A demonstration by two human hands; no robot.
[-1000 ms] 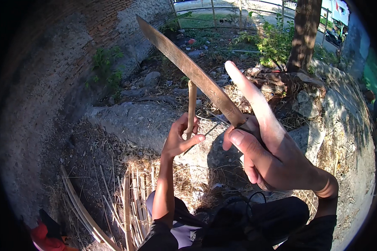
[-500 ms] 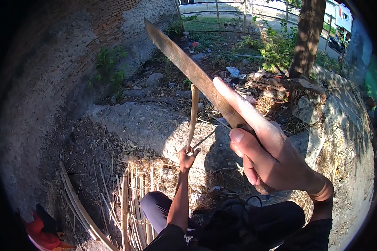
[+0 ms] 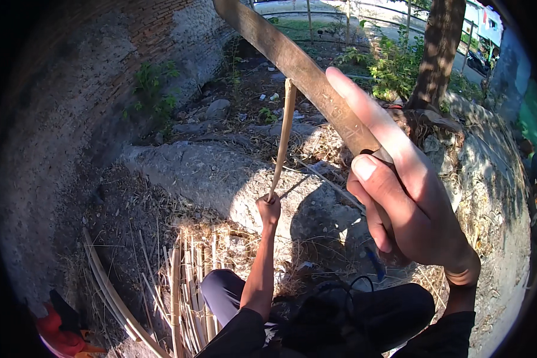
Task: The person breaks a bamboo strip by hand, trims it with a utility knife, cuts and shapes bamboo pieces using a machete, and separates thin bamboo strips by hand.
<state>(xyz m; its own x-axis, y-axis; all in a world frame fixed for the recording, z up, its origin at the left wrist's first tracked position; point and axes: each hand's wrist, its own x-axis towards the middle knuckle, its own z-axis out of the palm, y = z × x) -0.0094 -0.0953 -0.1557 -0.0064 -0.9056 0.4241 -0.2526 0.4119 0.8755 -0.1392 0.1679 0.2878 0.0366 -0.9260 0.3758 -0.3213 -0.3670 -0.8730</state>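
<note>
In my right hand [image 3: 409, 194] is a machete [image 3: 301, 68], gripped at its handle with the index finger stretched along the back of the blade. The broad, brownish blade slants up to the left, its tip near the top edge of the picture. My left hand [image 3: 269, 209] is closed round the lower end of a tan bamboo strip [image 3: 284, 131], which stands nearly upright with a slight lean to the right. The strip's upper end meets the blade's lower edge; whether the edge has entered it I cannot tell.
Several split bamboo strips [image 3: 176, 292] lie beside my left knee, with longer curved ones [image 3: 110, 295] farther left. A big rock slab [image 3: 191, 173] lies ahead. A brick wall [image 3: 101, 89] rises at left, a tree trunk [image 3: 438, 56] at right. Something red [image 3: 59, 334] sits at lower left.
The machete and my right hand have moved up and to the right. The strip has risen with the blade, and my left hand has gone from loosely spread fingers to a closed grip.
</note>
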